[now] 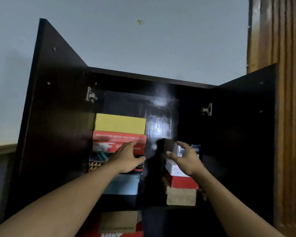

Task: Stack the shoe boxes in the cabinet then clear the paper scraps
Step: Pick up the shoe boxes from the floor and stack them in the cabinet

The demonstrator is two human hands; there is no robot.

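Note:
A dark cabinet (58, 134) stands with both doors swung wide. On its upper shelf a left stack holds a yellow box (120, 124) on top, then a red box (109, 142), a patterned box (97, 161) and a light blue box (121, 184). A right stack has a dark box (171, 146) on top, then white (173, 169), red (183, 182) and tan (180, 196) boxes. My left hand (128, 158) lies flat against the left stack's front. My right hand (184, 159) hovers with spread fingers in front of the dark top box.
On the lower shelf sit a brown box (118, 221) and a red box with white lettering (113, 234). A wooden door (284, 40) stands to the right, behind the right cabinet door. A pale wall is behind the cabinet.

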